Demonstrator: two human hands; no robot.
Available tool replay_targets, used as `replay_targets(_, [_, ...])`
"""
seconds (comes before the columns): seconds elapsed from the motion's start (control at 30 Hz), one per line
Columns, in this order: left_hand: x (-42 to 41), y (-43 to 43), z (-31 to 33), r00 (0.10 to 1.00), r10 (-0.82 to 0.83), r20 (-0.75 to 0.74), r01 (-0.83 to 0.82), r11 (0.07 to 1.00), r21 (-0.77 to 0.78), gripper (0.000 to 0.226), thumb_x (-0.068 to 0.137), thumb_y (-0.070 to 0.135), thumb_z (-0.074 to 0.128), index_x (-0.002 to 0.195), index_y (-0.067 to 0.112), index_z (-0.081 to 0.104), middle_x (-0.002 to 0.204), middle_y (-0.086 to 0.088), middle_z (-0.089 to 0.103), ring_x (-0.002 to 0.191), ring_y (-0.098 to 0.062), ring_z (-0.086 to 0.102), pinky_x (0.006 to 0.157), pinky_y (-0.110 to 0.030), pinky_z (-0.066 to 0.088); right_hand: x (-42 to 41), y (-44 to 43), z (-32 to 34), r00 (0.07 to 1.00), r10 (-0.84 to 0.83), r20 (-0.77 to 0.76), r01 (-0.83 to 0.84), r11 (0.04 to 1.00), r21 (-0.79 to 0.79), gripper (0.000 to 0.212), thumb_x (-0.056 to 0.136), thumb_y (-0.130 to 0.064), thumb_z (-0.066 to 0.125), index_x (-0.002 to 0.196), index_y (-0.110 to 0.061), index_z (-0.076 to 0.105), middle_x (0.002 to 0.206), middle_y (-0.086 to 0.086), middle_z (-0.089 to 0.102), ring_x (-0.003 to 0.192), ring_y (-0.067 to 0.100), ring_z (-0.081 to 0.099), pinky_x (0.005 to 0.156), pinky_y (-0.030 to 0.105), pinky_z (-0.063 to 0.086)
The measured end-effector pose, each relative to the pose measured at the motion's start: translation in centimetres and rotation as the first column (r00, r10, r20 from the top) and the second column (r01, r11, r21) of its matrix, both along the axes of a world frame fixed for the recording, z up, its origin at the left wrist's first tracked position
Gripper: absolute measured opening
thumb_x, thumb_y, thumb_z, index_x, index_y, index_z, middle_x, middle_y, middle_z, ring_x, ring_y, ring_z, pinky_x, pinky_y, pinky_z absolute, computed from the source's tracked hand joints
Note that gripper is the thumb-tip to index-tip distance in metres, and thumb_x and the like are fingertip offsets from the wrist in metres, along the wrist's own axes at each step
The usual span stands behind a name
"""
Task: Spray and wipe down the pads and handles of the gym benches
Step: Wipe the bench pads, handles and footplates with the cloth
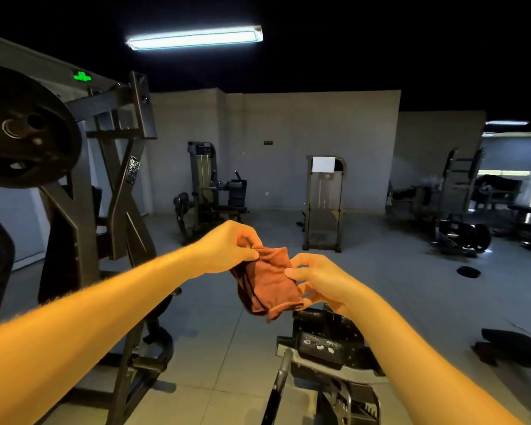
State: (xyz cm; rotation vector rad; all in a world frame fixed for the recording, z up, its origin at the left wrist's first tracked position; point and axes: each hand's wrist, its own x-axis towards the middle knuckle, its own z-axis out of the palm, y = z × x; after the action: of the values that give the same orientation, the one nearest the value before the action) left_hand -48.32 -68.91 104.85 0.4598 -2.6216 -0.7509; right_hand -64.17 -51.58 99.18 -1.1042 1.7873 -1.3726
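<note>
While both hands pinch it, the rust-brown cloth (267, 280) hangs crumpled, perhaps damp.

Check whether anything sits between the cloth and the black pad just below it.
Nothing visible does. The left hand and right hand pinch the cloth in mid-air; only open space shows between it and the black pad below. A grey handle stands beside the pad, outside that path.

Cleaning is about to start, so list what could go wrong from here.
The cloth hangs from fingertip pinches of the left hand and right hand; it may slip to the floor. No spray bottle is in view, so the wipe may go dry. The weight plate sits close on the left: bump risk.
</note>
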Motion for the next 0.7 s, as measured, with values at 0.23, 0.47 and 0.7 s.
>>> replay_targets(0.23, [2.3,3.8,-5.8,0.962,-0.224,-0.155,0.111,0.843,-0.527,0.018,0.099,0.028,0.063,0.115,0.033,0.07,0.103,0.015,0.068,0.091,-0.006,0.063,0.082,-0.034,0.055,0.5,0.5,-1.0,0.983,-0.128,0.129,0.145,0.981,-0.126,0.031,0.094,0.008,0.045,0.108,-0.009,0.066,0.102,0.027,0.073,0.085,0.041,0.074,0.068,0.043,0.062])
replay_targets(0.47, [3.0,3.4,-6.8,0.973,-0.07,-0.222,0.094,0.99,0.102,0.02,0.088,0.033,0.08,0.107,0.031,0.074,0.102,0.012,0.072,0.099,-0.008,0.068,0.091,-0.037,0.057,1.9,0.4,-3.2,0.991,-0.009,0.135,0.034,0.982,-0.186,0.033,0.086,0.014,0.045,0.097,-0.006,0.069,0.087,0.018,0.066,0.072,0.03,0.068,0.072,0.045,0.06])
replay_targets(0.7, [2.6,0.8,-9.7,0.982,-0.041,0.182,-0.036,0.915,0.403,0.035,0.086,0.04,0.081,0.104,0.011,0.074,0.097,-0.009,0.075,0.097,-0.025,0.072,0.09,-0.035,0.056,3.3,-0.8,-6.3,0.964,0.019,0.266,0.037,0.979,-0.202,0.015,0.088,-0.009,0.062,0.099,-0.007,0.071,0.096,0.013,0.072,0.083,0.027,0.072,0.073,0.041,0.06])
